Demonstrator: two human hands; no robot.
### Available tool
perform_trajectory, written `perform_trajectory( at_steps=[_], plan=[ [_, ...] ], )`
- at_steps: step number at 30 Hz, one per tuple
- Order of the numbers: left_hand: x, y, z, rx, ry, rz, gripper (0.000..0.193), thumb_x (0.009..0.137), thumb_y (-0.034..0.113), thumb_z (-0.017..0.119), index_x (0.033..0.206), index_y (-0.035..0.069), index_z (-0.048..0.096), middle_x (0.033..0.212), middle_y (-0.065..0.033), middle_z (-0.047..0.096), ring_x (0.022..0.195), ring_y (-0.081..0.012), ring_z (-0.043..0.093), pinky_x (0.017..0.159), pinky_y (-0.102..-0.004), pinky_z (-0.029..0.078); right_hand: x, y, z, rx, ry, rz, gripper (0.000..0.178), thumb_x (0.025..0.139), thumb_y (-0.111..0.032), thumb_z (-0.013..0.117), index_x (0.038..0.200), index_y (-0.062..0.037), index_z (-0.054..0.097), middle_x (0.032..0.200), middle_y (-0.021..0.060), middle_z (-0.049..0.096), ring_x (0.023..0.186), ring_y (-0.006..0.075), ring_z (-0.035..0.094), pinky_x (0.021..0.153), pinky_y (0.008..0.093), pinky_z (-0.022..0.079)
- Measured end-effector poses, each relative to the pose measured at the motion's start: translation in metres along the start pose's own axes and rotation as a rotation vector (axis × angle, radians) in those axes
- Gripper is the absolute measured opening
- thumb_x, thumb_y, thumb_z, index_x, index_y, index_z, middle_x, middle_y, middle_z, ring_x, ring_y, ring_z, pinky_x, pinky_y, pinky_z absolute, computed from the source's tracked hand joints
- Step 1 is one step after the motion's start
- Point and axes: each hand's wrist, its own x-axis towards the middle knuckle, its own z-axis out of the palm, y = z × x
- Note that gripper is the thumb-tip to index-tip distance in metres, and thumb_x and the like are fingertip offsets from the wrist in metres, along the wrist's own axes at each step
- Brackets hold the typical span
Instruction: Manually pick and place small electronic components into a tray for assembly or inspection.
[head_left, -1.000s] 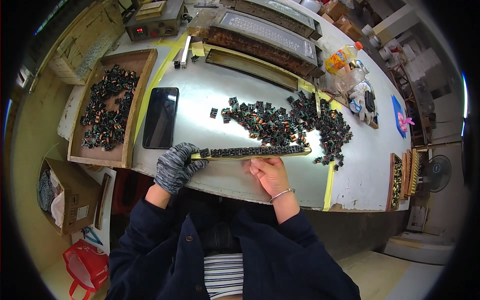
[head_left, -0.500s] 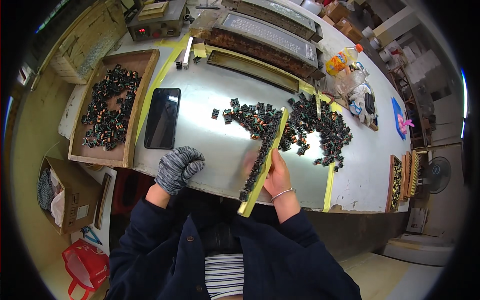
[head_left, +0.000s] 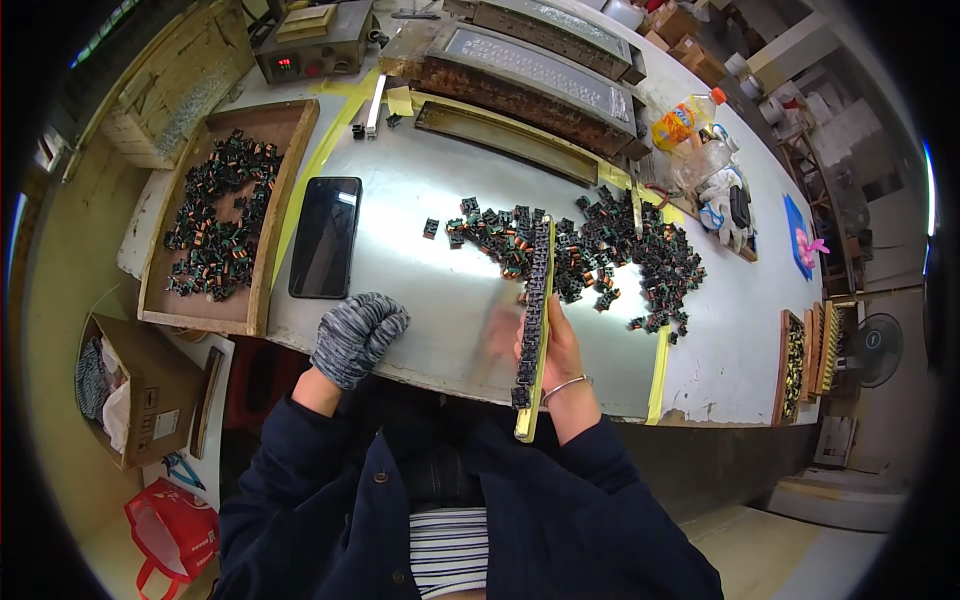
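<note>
My right hand [head_left: 558, 350], bare with a bracelet at the wrist, grips a narrow yellowish strip [head_left: 527, 422]. A close row of small black coil components [head_left: 533, 300] runs along the strip's left side. The strip stands nearly upright in view, its far end over a loose pile of similar black components with copper and green windings [head_left: 510, 245]. More of these lie to the right [head_left: 655, 260]. In a grey knitted glove, my left hand [head_left: 360, 340] is closed in a fist at the table's near edge, with nothing visible in it. Just beyond it lies a black phone [head_left: 325, 237].
At the left, a wooden tray [head_left: 290, 190] holds many more components. Heavy metal blocks [head_left: 520, 85] and an empty trough [head_left: 505, 142] line the back. An orange drink bottle [head_left: 688, 118] stands back right. Filled racks [head_left: 790, 365] sit at the far right.
My right hand has turned the strip more upright, its far end shifting left and its near end right. The row of components now faces up more. My left fist has stayed in place.
</note>
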Motion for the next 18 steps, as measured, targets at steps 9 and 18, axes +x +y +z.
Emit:
perform_trajectory(
  at_steps=[9,18],
  plan=[
    [-0.0016,-0.0013,0.0028,0.007,0.033,0.02,0.012,0.08,0.019,0.061,0.079,0.006,0.063,0.076,-0.01,0.062,0.072,-0.0288,0.06,0.064,-0.0379,0.047,0.0,0.0004,-0.0023,-0.002,0.005,0.019,0.039,0.093,-0.041,0.045,0.106,-0.0059,0.054,0.071,0.0029,0.058,0.05,0.0122,0.055,0.044,0.0269,0.045],
    [-0.0013,-0.0032,0.0046,0.026,0.037,0.031,0.012,0.08,0.019,0.061,0.079,0.007,0.063,0.076,-0.01,0.062,0.072,-0.0288,0.06,0.064,-0.0379,0.048,0.0012,0.0007,-0.0044,-0.005,0.007,0.011,0.04,0.093,-0.041,0.044,0.107,-0.0053,0.053,0.071,0.0032,0.058,0.05,0.0123,0.054,0.044,0.0272,0.044]
  ],
)
